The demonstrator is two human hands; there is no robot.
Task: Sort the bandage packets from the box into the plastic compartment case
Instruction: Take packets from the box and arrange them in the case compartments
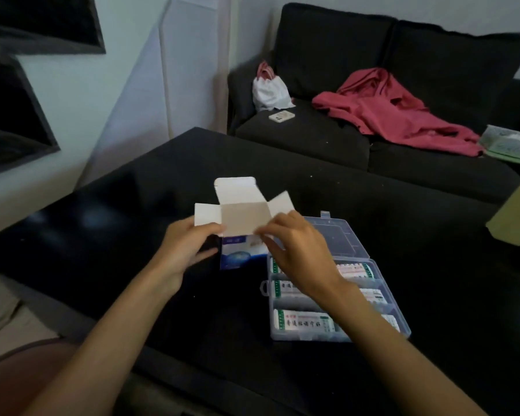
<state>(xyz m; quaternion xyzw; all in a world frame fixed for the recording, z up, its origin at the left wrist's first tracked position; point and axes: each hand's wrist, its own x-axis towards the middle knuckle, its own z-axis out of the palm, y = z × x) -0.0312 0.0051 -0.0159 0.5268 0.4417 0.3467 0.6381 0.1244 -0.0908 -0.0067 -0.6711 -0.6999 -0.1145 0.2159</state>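
A white and blue cardboard box (243,219) is held upright above the black table (132,235), its top flaps spread open. My left hand (183,250) grips the box's left side. My right hand (297,247) pinches the front edge of the box at its right side. Just right of the box lies the clear plastic compartment case (339,238) with its lid folded back. White bandage packets (303,322) with green ends lie in its compartments; my right forearm covers part of them. What is inside the box cannot be seen.
A dark sofa (312,136) stands behind the table with a pink garment (397,112), a white bag (269,91) and a phone (281,116) on it. A yellow-green object (517,217) sits at the table's right edge. A tissue box (508,144) lies at the far right.
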